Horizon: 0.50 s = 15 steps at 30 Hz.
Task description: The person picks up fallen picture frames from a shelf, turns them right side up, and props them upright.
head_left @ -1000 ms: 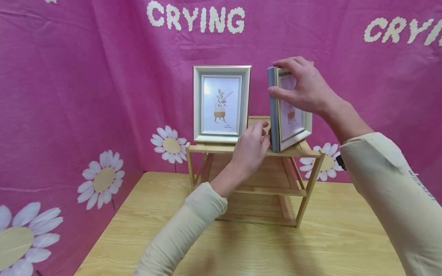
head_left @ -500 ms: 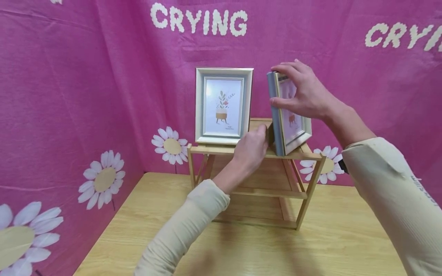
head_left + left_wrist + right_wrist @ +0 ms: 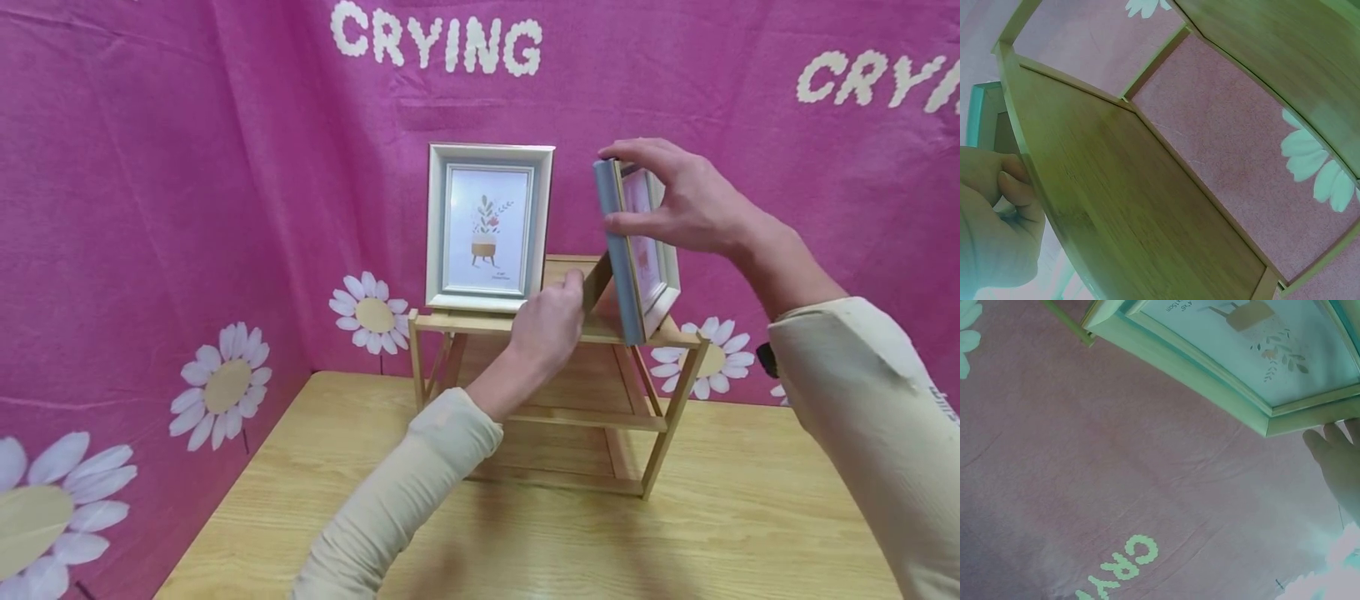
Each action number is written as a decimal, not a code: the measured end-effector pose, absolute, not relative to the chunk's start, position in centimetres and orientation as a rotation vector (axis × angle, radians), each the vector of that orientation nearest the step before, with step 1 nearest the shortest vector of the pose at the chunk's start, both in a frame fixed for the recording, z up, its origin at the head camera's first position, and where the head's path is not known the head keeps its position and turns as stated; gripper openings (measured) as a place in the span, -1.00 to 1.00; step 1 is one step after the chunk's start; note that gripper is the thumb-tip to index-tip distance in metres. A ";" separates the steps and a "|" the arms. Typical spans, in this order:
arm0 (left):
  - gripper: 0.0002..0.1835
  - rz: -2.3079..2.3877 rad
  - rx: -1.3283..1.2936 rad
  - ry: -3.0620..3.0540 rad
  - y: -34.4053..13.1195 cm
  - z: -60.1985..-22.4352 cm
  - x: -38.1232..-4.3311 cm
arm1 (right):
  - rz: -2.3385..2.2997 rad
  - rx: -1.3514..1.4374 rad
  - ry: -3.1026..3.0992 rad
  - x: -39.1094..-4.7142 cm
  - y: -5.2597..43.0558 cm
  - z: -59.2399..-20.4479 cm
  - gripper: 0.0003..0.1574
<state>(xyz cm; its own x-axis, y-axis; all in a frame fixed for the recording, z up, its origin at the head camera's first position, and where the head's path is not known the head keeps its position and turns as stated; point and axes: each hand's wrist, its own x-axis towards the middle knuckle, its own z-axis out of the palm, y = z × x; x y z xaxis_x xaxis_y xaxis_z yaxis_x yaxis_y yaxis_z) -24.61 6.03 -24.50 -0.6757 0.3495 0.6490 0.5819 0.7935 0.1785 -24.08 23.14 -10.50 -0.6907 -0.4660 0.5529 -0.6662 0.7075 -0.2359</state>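
In the head view, a picture frame (image 3: 618, 275) stands turned sideways on the top of a wooden rack (image 3: 675, 417), its blue-grey side edge toward me. My right hand (image 3: 682, 196) grips it at the top, thumb on the side edge; the right wrist view shows fingertips at the frame's corner (image 3: 1266, 422). A brown stand leg (image 3: 597, 283) angles out from its back. My left hand (image 3: 547, 329) pinches that leg, fingers curled; the fingertips are partly hidden. In the left wrist view, the left hand (image 3: 997, 225) is beside the rack's edge (image 3: 1029, 156).
A second picture frame (image 3: 487, 229) with a potted-plant print stands upright on the rack's left, close to the left hand. Lower shelves lie below. The rack stands on a wooden table (image 3: 337, 467) before a pink cloth (image 3: 300, 167) with daisies and lettering.
The right-hand frame has turned farther sideways and shifted slightly right with my right hand. My left hand has closed on the stand leg, which now sticks out from the frame's back.
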 end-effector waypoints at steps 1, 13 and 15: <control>-0.88 -0.502 -0.691 -2.373 6.1 -24.5 -24.6 | 0.591 0.873 -2.460 -24.0 23.3 -10.5 -0.10; -0.91 -0.485 -0.697 -2.370 6.2 -24.5 -24.7 | 0.618 0.856 -2.572 -23.0 24.6 -10.0 -0.06; -0.92 -0.474 -0.692 -2.367 6.2 -24.5 -24.7 | 0.610 0.863 -2.582 -22.9 24.7 -9.9 -0.06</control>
